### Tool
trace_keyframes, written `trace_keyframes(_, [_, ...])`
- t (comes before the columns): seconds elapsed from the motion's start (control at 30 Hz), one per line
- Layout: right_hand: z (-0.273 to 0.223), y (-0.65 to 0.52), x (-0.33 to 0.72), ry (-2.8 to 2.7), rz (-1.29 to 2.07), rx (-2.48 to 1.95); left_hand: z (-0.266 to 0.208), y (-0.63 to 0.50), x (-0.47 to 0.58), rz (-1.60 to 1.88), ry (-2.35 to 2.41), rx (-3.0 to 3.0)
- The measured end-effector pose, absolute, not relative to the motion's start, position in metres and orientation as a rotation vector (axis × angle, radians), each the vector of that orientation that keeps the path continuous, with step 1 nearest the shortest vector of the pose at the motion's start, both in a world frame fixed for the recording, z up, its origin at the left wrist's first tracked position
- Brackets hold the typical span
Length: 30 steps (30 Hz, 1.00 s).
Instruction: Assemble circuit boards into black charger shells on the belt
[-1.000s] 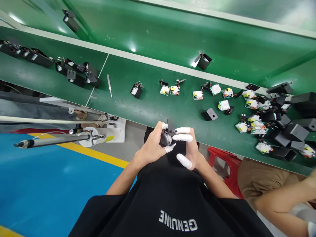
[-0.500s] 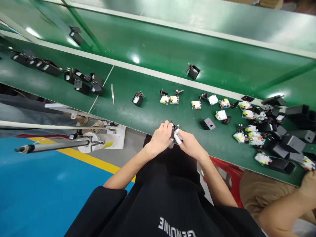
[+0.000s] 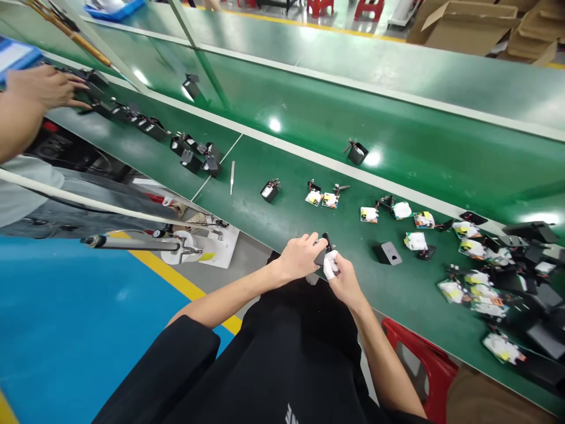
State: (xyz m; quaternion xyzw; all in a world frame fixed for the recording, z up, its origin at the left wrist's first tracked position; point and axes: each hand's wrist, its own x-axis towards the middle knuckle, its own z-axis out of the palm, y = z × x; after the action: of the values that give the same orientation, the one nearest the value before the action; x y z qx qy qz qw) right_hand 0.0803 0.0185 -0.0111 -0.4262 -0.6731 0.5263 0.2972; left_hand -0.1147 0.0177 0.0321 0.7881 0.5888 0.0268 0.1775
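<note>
My left hand (image 3: 299,257) is closed around a small black plastic housing (image 3: 321,255) close to the table's front edge. My right hand (image 3: 343,279), with white covers on its fingertips, is pinched against the housing's right side. A short black part (image 3: 326,239) sticks up between the hands. The fingers hide most of the housing and its inside. To the right of my hands, an open black case (image 3: 390,253) lies on its side. Beyond them are two circuit boards with white and yellow parts (image 3: 330,200) and a filled black case (image 3: 269,190).
On the green table (image 3: 256,218) lies a pale stick-like tool (image 3: 232,178). Filled cases (image 3: 189,160) stand leftward; boards and cases (image 3: 483,294) crowd the right. A co-worker's hand (image 3: 48,88) reaches in at far left. A red stool (image 3: 419,359) stands below the table.
The view has shifted, so the table things appear farther right and lower. A co-worker's arm has come in at the left; the one at the right is out of view. Both hands still hold the housing.
</note>
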Motion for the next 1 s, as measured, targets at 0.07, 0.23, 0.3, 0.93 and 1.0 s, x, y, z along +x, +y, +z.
trace_keyframes(0.07, [-0.0132,0.0182,0.0798,-1.773,1.416,-1.128,0.0330,0.0177,-0.1163,0.070,1.656,2.241])
trace_keyframes(0.23, [-0.0148,0.0198,0.0805,-1.739,1.466,-1.119,0.0381,0.0217,-0.1165,0.037,1.670,2.280])
trace_keyframes(0.3, [-0.0140,0.0214,0.0806,-1.729,1.507,-1.103,0.0398,0.0233,-0.1164,0.028,1.681,2.303])
trace_keyframes(0.93, [-0.0138,0.0230,0.0821,-1.586,1.619,-1.151,0.0418,0.0222,-0.1127,0.030,1.636,2.509])
trace_keyframes(1.0, [-0.0145,0.0241,0.0822,-1.575,1.627,-1.149,0.0412,0.0224,-0.1124,0.029,1.627,2.538])
